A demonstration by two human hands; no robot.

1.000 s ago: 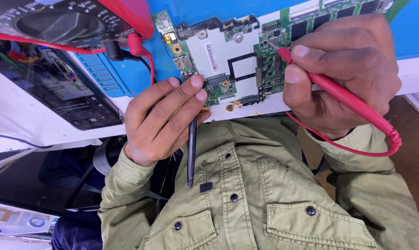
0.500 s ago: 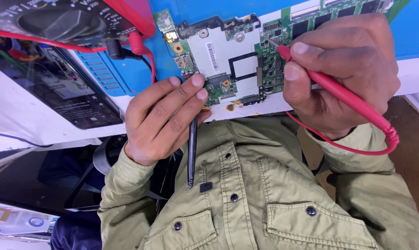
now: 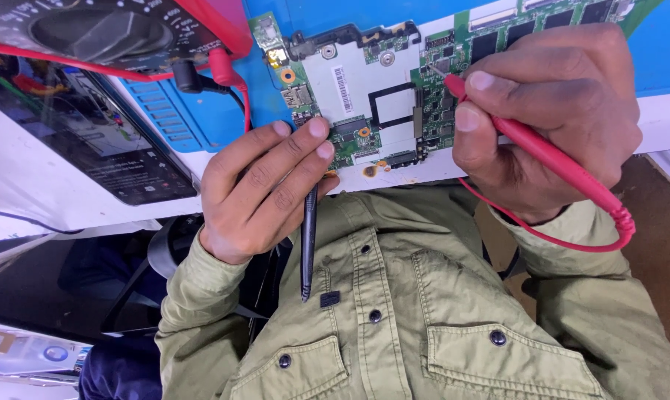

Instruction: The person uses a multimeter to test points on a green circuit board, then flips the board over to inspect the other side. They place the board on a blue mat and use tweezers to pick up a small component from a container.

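A green circuit board with a pale metal shield over its middle is laid flat on a blue mat at the edge of a white bench. The board is seen at the top centre of the head view, just above the person's chest. A red probe is pinched between the thumb and fingers of the right hand, and its thin metal tip is set down on a cluster of small components on the right part of the board. The grip is closed firmly round the red shaft, which runs down and to the right out of the fist, and a red lead is looped from its end back under the wrist.

A black probe is held by the left hand, whose fingers are curled narrowly round its upper part. Its fingertips are rested against the lower left edge of the board; whether the probe's tip meets the board cannot be told, as it is hidden by the fingers. The long black body is hung downward over an olive green jacket with dark snap buttons.

At the upper left, a multimeter with a dark dial and red casing is placed on the mat, and red and black plugs are seated in it. Below it, a dark tablet is laid on the bench.
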